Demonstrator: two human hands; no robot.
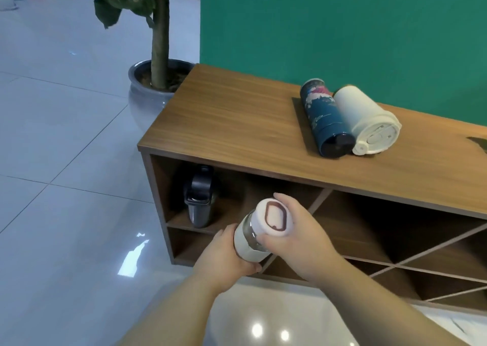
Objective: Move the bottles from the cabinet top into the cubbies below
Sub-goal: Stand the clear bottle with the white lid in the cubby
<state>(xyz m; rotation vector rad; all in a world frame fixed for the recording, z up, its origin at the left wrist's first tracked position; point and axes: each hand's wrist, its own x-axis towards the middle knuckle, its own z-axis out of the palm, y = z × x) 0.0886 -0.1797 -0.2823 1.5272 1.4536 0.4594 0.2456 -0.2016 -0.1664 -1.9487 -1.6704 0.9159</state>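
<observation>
The white bottle (257,236) sits tight in both my hands, left (226,253) and right (295,233). It could bump the cubby (284,195) edge and slip if I rush.

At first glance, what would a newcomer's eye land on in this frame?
First, the pale bottle at lower centre, held in front of the cubbies by both hands: the left hand around its body, the right hand at its lid. Next, two bottles lying side by side and touching on the cabinet top, a dark blue bottle and a white bottle. A dark grey bottle already stands in the upper left cubby.
</observation>
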